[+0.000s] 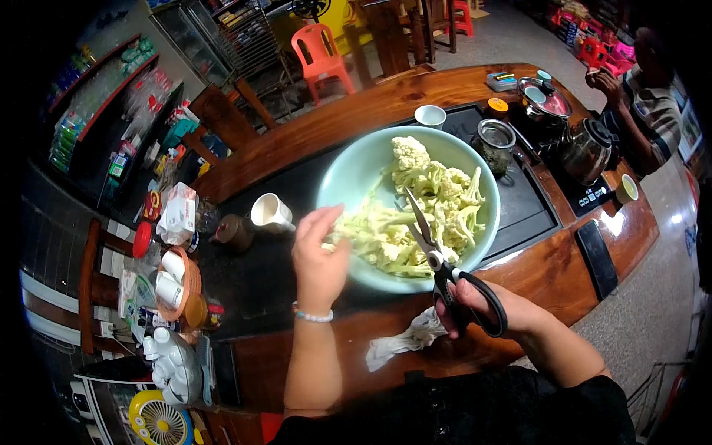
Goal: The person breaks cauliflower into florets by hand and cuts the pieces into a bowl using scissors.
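Observation:
A large pale green basin holds several cut cauliflower florets. At the basin's left rim, my left hand has its fingers curled round a piece of cauliflower that is smeared by motion. My right hand grips black-handled scissors at the basin's lower right. Their blades point up and left over the florets and look slightly apart. Below the basin, a crumpled white cloth lies on the wooden table, near my right hand.
A white mug stands left of the basin on the dark tray. Behind it is a small cup; to the right are a glass jar, a kettle and a phone. Another person sits at the far right.

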Available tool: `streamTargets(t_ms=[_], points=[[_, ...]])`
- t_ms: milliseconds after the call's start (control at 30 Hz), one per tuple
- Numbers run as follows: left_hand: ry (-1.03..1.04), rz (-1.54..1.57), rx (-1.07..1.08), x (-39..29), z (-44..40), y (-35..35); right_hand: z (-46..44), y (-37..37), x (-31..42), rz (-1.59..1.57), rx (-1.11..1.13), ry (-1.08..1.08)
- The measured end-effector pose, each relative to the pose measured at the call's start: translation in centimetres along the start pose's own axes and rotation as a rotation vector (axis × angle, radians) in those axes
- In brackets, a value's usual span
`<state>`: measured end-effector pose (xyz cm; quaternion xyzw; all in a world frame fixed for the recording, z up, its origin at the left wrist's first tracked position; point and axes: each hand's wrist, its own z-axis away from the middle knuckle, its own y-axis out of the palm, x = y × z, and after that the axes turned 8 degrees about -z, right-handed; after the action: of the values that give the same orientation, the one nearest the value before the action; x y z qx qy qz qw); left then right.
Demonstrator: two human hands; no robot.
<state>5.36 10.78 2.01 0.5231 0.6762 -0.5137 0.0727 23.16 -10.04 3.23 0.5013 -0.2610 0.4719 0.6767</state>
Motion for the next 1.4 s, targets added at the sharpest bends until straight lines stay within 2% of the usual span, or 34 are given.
streamTargets(t_ms=[133,233,333,367,467,600,733,767,867,1033,1100,1167,1200,1300,1400], points=[[-0.033,0.035,-0.015,-0.3,0.0,-0.2,-0.5,0.1,-0.7,-0.058,0.067,0.017],[-0.060,0.357,0.098,-0.8,-0.2,-0.7,-0.4,0.4,-0.4,-0.083,0.074,0.020],[0.002,0.314,0.230,-2.2,0.1,-0.8,-0.3,0.4,-0.3,-0.079,0.059,0.028],[0.001,0.385,0.173,-2.0,0.3,-0.2,-0.3,0.5,-0.2,-0.085,0.051,0.016],[-0.468,0.992,0.171,-1.9,0.3,-0.5,-0.2,0.8,-0.2,-0.076,0.050,-0.017],[-0.546,1.567,0.215,-1.1,0.3,-0.4,0.0,1.1,-0.9,-0.016,0.068,-0.017],[-0.585,1.667,0.183,-1.8,0.5,-0.5,0.0,1.7,-1.4,0.100,0.117,-0.004],[-0.514,1.701,0.216,-1.1,0.5,-0.5,0.0,1.7,-1.7,0.120,0.129,-0.027],[-0.464,1.390,0.075,-0.8,0.4,0.0,0.3,1.7,-1.6,0.167,0.128,-0.037],[-0.269,1.192,-0.142,-1.9,-0.2,0.7,1.4,0.9,-1.3,0.159,0.067,-0.074],[-0.124,0.742,-0.097,-0.8,-0.2,0.9,1.9,0.2,-1.6,0.122,0.049,-0.061],[0.083,0.139,-0.101,-0.7,-0.1,0.9,2.6,-0.3,-1.7,0.083,0.027,-0.073],[0.140,0.010,-0.089,-0.9,0.1,1.2,2.9,-0.7,-1.8,0.087,0.014,-0.099],[0.039,-0.287,0.250,-3.4,0.6,1.9,3.9,-1.3,-1.4,0.068,-0.031,-0.133],[0.190,-0.458,0.477,-5.8,0.1,2.8,4.5,-2.1,-1.5,0.081,-0.050,-0.150]])
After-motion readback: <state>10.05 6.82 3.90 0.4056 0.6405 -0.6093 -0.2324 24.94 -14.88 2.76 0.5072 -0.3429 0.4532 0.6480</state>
